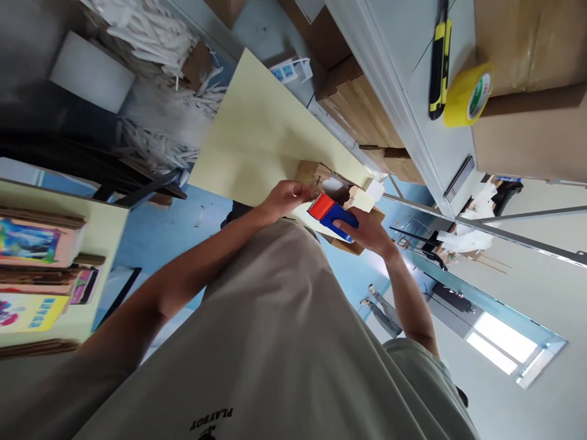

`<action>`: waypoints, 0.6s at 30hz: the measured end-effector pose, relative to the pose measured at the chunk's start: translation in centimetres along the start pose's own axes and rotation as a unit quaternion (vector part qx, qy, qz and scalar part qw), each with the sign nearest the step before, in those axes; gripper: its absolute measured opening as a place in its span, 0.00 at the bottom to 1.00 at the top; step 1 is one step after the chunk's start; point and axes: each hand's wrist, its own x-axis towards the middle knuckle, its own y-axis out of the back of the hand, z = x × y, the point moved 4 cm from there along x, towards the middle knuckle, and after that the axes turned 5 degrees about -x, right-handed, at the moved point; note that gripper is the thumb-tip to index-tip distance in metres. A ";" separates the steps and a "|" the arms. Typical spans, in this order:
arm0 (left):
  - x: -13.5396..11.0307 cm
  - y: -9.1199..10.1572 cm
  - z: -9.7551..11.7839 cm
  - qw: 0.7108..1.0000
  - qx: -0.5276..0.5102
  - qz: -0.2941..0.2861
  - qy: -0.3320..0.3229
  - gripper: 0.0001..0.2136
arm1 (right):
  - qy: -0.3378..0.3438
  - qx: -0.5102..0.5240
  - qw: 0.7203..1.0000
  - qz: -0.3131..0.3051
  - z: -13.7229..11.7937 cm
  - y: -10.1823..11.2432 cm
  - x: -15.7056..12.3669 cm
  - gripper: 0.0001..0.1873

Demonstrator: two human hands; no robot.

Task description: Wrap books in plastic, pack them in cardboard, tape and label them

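Observation:
My left hand is closed in a pinch on the edge of a small open cardboard box, which rests against my chest over a pale yellow sheet. My right hand is wrapped round a blue and red block-shaped object and holds it at the box's near side. A white piece shows at the box's far corner. The inside of the box is mostly hidden by my hands.
A grey table carries a yellow tape roll, a yellow-black utility knife, a phone and large cardboard boxes. A power strip and white plastic pieces lie beyond. Colourful packs fill the left shelf. Another person's legs stand far off.

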 end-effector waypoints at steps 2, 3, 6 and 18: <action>-0.1 -0.1 -0.7 1.000 0.011 0.020 -0.002 0.25 | -0.003 -0.026 0.999 -0.035 0.0 1.6 -0.4 0.36; -0.1 0.1 -0.9 0.999 0.014 0.031 -0.007 0.24 | -0.006 -0.037 0.998 -0.054 0.1 2.6 -0.8 0.37; 0.7 2.2 -1.4 0.996 0.006 0.089 -0.028 0.24 | -0.036 -0.056 0.995 -0.081 1.1 6.0 -2.2 0.39; 7.6 2.0 -6.0 0.983 -0.040 0.179 -0.025 0.17 | -0.048 -0.193 0.980 0.022 -1.2 8.6 -0.2 0.37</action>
